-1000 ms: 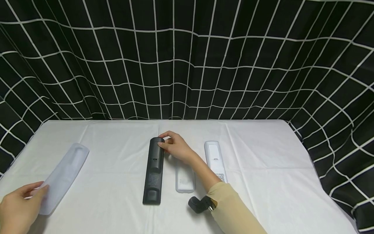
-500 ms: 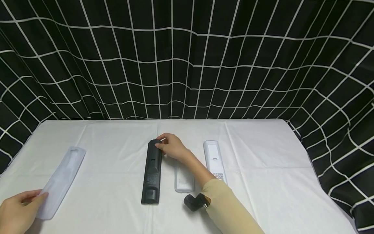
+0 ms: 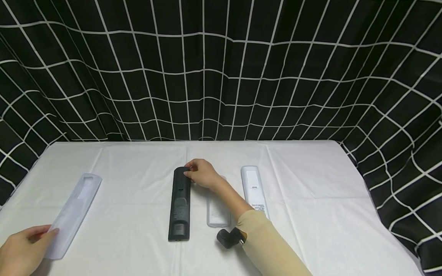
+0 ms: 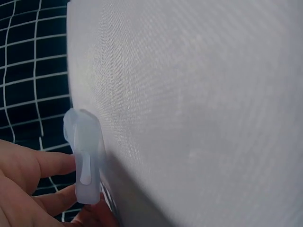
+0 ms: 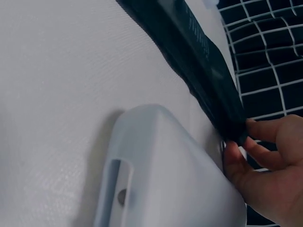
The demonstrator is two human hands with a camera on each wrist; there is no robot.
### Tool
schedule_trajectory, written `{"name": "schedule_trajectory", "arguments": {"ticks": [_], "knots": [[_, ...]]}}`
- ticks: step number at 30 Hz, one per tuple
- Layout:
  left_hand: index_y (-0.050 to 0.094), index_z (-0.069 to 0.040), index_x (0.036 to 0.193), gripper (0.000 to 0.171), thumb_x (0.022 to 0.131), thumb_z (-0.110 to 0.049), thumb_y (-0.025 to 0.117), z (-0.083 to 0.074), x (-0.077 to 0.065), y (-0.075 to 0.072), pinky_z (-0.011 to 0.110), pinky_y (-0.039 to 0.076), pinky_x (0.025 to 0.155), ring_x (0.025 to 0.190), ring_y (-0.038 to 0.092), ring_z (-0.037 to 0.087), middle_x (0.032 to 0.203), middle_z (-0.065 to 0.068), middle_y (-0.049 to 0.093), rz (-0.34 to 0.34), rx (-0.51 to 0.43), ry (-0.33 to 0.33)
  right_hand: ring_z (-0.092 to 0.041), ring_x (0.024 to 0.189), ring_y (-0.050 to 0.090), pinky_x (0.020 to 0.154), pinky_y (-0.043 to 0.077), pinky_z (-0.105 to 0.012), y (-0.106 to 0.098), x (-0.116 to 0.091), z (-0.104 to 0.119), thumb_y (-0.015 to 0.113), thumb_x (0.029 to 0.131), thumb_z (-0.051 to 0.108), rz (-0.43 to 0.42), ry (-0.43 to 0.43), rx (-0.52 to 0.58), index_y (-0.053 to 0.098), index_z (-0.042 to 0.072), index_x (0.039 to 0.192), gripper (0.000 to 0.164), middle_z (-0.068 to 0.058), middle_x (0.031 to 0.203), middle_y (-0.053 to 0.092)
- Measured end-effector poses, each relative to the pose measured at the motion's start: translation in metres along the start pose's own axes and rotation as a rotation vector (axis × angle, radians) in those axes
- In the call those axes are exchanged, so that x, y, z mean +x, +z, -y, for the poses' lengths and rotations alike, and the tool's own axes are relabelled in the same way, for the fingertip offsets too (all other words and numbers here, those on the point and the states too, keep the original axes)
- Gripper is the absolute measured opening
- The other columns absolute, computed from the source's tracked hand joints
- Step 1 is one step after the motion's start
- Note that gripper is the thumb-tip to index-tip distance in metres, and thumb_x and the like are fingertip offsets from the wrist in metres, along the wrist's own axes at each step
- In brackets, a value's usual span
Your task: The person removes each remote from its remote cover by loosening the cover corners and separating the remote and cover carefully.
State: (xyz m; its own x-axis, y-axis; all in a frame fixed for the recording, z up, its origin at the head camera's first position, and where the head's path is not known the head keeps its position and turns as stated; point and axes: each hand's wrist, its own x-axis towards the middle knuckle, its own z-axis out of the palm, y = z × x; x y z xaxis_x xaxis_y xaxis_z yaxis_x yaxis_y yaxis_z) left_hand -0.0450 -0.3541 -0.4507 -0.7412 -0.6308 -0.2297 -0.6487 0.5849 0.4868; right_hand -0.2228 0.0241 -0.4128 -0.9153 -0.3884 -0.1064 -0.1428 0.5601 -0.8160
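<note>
My left hand [image 3: 25,249] pinches the near end of a translucent silicone remote cover [image 3: 76,211] at the table's left. In the left wrist view the cover [image 4: 87,137] appears end-on between thumb and fingers. Near the middle, a black remote control [image 3: 180,209] lies back side up, and my right hand [image 3: 203,174] pinches its far end. The right wrist view shows thumb and fingers on the tip of that black remote [image 5: 213,71]. Beside it lies a pale remote in a translucent cover [image 3: 218,216], partly hidden under the right forearm.
A white remote [image 3: 253,184] lies back side up further right, its near end by the sleeve [image 3: 272,245]. A black wrist mount [image 3: 228,238] sticks out from the right wrist. White cloth [image 3: 321,214] covers the table, with a black gridded curtain [image 3: 221,76] behind.
The far end of the black remote has come down slightly towards me, with the right hand on it. The left hand has turned the cover a little and shifted it slightly nearer.
</note>
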Motion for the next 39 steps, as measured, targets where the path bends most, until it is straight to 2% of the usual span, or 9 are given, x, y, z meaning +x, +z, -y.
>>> {"name": "schedule_trajectory", "arguments": {"ticks": [5, 12, 15, 18, 26, 30, 33, 37, 39], "knots": [[0.054, 0.012, 0.127, 0.046, 0.1, -0.025, 0.058, -0.001, -0.001, 0.0, 0.067, 0.033, 0.102, 0.116, 0.049, 0.051, 0.122, 0.036, 0.055, 0.0, -0.003, -0.006, -0.017, 0.083, 0.056, 0.074, 0.046, -0.024, -0.001, -0.001, -0.001, 0.064, 0.095, 0.009, -0.002, -0.007, -0.005, 0.067, -0.003, 0.118, 0.026, -0.011, 0.097, 0.062], [0.053, 0.012, 0.13, 0.045, 0.1, -0.022, 0.057, -0.002, -0.006, -0.007, 0.053, 0.044, 0.079, 0.095, 0.053, 0.043, 0.114, 0.035, 0.055, -0.014, -0.04, 0.022, -0.014, 0.077, 0.057, 0.065, 0.046, -0.019, -0.003, -0.006, -0.002, 0.063, 0.096, 0.008, -0.008, -0.012, 0.063, 0.065, -0.003, 0.121, 0.028, -0.015, 0.099, 0.066], [0.049, 0.009, 0.136, 0.048, 0.101, -0.023, 0.054, -0.006, -0.013, -0.012, 0.057, 0.049, 0.09, 0.102, 0.05, 0.046, 0.125, 0.035, 0.048, 0.038, -0.063, -0.027, -0.015, 0.079, 0.061, 0.065, 0.045, -0.019, -0.005, -0.009, -0.003, 0.062, 0.097, 0.008, -0.001, -0.009, 0.104, 0.064, -0.004, 0.124, 0.029, -0.016, 0.101, 0.068], [0.045, 0.008, 0.14, 0.05, 0.103, -0.023, 0.053, -0.01, -0.016, -0.014, 0.07, 0.04, 0.101, 0.112, 0.047, 0.053, 0.134, 0.037, 0.041, 0.079, -0.089, -0.055, -0.022, 0.085, 0.065, 0.068, 0.046, -0.02, -0.007, -0.013, -0.003, 0.061, 0.098, 0.007, 0.001, -0.007, 0.148, 0.062, -0.005, 0.126, 0.03, -0.018, 0.106, 0.069], [0.046, 0.007, 0.142, 0.052, 0.104, -0.029, 0.051, -0.017, -0.021, -0.017, 0.071, 0.039, 0.099, 0.119, 0.045, 0.054, 0.14, 0.037, 0.039, 0.101, -0.086, -0.044, -0.037, 0.1, 0.07, 0.087, 0.056, -0.035, -0.016, -0.021, -0.004, 0.057, 0.098, 0.005, -0.006, -0.028, 0.238, 0.058, -0.007, 0.13, 0.033, -0.021, 0.123, 0.063], [0.053, 0.005, 0.138, 0.053, 0.102, -0.034, 0.055, -0.02, -0.023, -0.02, 0.049, 0.053, 0.079, 0.102, 0.059, 0.043, 0.134, 0.034, 0.05, 0.044, -0.075, 0.021, -0.038, 0.099, 0.07, 0.093, 0.055, -0.041, -0.021, -0.026, -0.005, 0.057, 0.099, 0.005, -0.018, -0.043, 0.261, 0.057, -0.007, 0.131, 0.035, -0.021, 0.123, 0.061], [0.059, 0.004, 0.132, 0.049, 0.099, -0.033, 0.059, -0.024, -0.025, -0.021, 0.032, 0.041, 0.063, 0.089, 0.062, 0.034, 0.124, 0.031, 0.06, -0.018, -0.068, 0.097, -0.039, 0.099, 0.07, 0.095, 0.054, -0.043, -0.024, -0.03, -0.005, 0.057, 0.099, 0.007, -0.019, -0.056, 0.271, 0.057, -0.006, 0.132, 0.036, -0.021, 0.124, 0.061], [0.061, 0.006, 0.128, 0.046, 0.098, -0.029, 0.062, -0.032, -0.028, -0.02, 0.033, 0.043, 0.064, 0.09, 0.064, 0.037, 0.119, 0.029, 0.063, -0.041, -0.075, 0.166, -0.04, 0.099, 0.069, 0.092, 0.055, -0.044, -0.027, -0.036, -0.004, 0.057, 0.1, 0.009, -0.029, -0.077, 0.273, 0.057, -0.005, 0.132, 0.035, -0.021, 0.125, 0.061], [0.063, 0.006, 0.127, 0.044, 0.098, -0.028, 0.062, -0.034, -0.029, -0.019, 0.03, 0.045, 0.063, 0.08, 0.066, 0.025, 0.115, 0.028, 0.066, -0.049, -0.083, 0.212, -0.041, 0.099, 0.069, 0.09, 0.055, -0.045, -0.029, -0.039, -0.004, 0.058, 0.1, 0.01, -0.036, -0.081, 0.279, 0.058, -0.004, 0.132, 0.036, -0.02, 0.125, 0.062]]}}
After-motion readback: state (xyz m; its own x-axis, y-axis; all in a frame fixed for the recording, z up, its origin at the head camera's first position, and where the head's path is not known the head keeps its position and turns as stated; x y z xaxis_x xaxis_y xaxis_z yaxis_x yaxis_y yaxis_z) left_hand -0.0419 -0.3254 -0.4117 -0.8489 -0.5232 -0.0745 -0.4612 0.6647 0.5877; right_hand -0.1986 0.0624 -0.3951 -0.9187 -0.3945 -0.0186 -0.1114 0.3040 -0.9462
